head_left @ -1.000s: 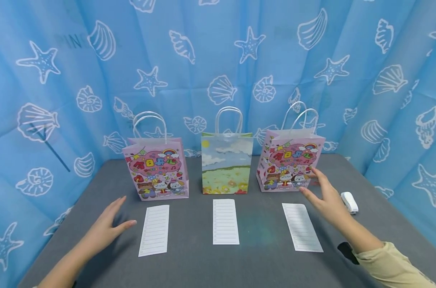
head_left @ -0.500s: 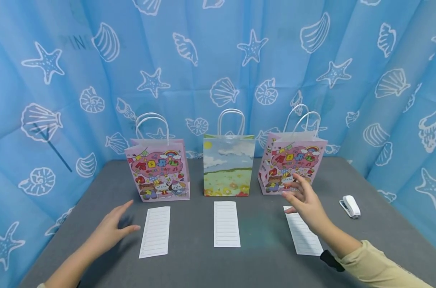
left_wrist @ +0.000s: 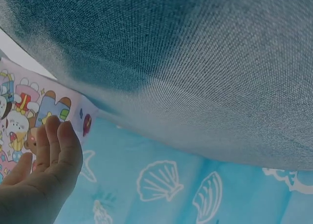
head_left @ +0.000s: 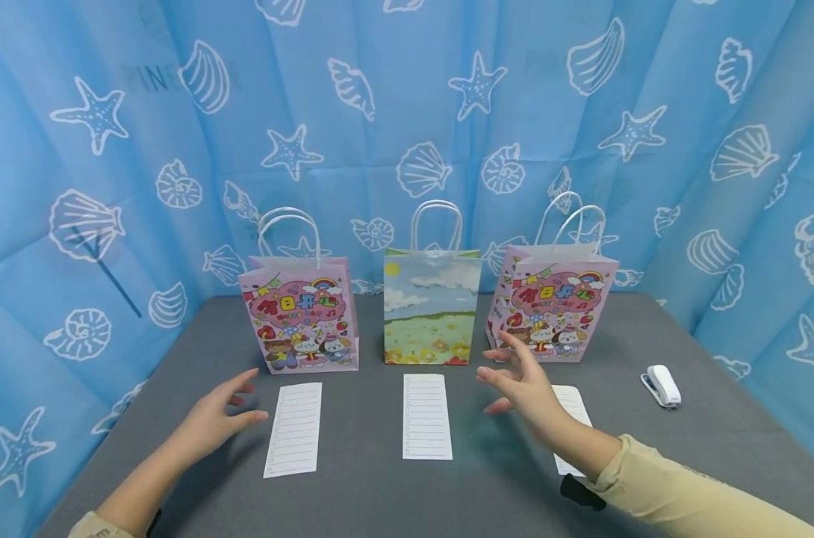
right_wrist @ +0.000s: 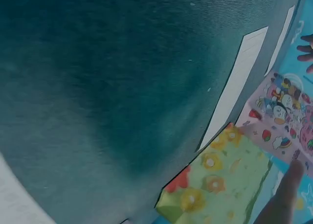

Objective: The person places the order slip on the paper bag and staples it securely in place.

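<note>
My right hand (head_left: 524,392) hovers over the table between the middle and right paper slips, fingers loosely bent and holding nothing. Its forearm covers part of the right lined paper slip (head_left: 571,407). To the left, my left hand (head_left: 212,422) hangs relaxed beside the left lined paper slip (head_left: 294,430), thumb apart from the fingers. A third lined paper slip (head_left: 427,418) lies in the middle. Behind the slips stand a pink cartoon gift bag (head_left: 302,317) at left, a landscape-print gift bag (head_left: 430,310) in the middle and another pink gift bag (head_left: 561,299) at right.
A small white stapler (head_left: 662,385) lies on the grey table (head_left: 501,501) at the right. A blue curtain (head_left: 380,97) with white shells and starfish hangs behind the bags. All three bags have upright white handles.
My right hand has moved left from in front of the right bag, across the right slip, towards the middle. The stapler is now fully uncovered. My left hand has barely moved.
</note>
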